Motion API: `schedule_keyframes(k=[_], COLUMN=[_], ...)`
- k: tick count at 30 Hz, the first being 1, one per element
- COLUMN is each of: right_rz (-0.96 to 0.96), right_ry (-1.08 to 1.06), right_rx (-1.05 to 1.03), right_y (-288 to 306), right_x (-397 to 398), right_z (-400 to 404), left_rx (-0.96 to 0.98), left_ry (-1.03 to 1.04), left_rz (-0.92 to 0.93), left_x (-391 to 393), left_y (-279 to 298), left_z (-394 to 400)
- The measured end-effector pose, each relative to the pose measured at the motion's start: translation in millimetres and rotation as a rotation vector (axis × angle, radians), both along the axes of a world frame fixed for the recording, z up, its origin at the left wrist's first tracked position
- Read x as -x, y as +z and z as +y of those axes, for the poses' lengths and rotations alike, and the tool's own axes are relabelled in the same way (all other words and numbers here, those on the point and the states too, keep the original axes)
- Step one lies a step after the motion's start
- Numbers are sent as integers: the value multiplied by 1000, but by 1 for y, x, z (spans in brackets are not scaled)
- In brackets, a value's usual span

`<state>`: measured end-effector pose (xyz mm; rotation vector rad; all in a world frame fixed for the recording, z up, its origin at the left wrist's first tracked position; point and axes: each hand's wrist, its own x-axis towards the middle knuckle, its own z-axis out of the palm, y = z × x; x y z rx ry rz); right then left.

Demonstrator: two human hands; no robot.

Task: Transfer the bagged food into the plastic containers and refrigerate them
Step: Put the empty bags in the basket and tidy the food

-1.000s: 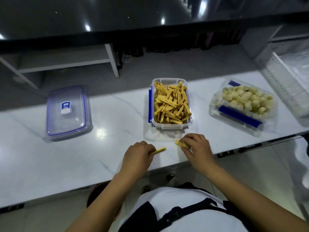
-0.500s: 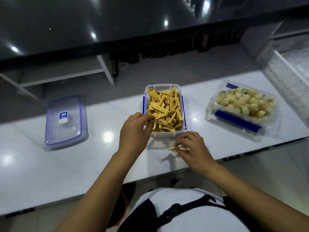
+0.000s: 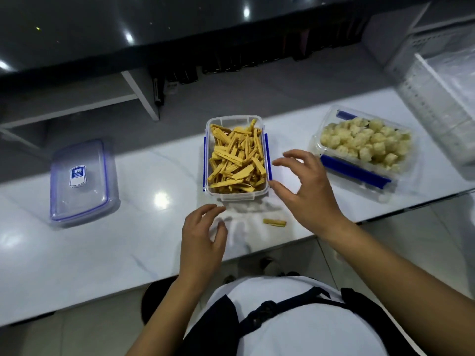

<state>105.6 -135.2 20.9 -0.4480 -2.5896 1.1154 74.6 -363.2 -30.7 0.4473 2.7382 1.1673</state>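
Note:
A clear plastic container [image 3: 259,194] with blue clips stands open at the middle of the white counter, full of yellow food strips [image 3: 236,160]. One loose yellow strip [image 3: 274,222] lies on the counter in front of it. My right hand [image 3: 305,191] hovers beside the container's right side with fingers spread, holding nothing. My left hand [image 3: 203,235] is near the counter's front edge, below the container's left corner, fingers loosely curled and empty. A second clear container [image 3: 354,173] at the right holds pale food cubes [image 3: 367,142].
A clear lid [image 3: 79,181] with a blue seal and a label lies flat on the counter [image 3: 77,253] at the left. A white perforated basket [image 3: 442,111] stands at the far right. A dark shelf runs behind the counter.
My left hand has drawn back from the strip container to the counter's front edge. My right hand has let go of the loose strip and risen beside the container.

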Motion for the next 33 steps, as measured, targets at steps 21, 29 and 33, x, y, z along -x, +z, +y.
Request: schedule_keyframes(k=[21, 29, 33], right_rz=[-328, 21, 5], right_ry=[116, 35, 32], right_rx=[-66, 34, -57], right_y=[-65, 37, 59], right_x=[-36, 22, 76], right_z=[2, 3, -10], left_rx=[435, 151, 472], left_ry=[-191, 383, 500], left_rz=[-206, -24, -101], left_x=[14, 87, 136], left_y=[-17, 9, 17], left_z=[-31, -114, -145])
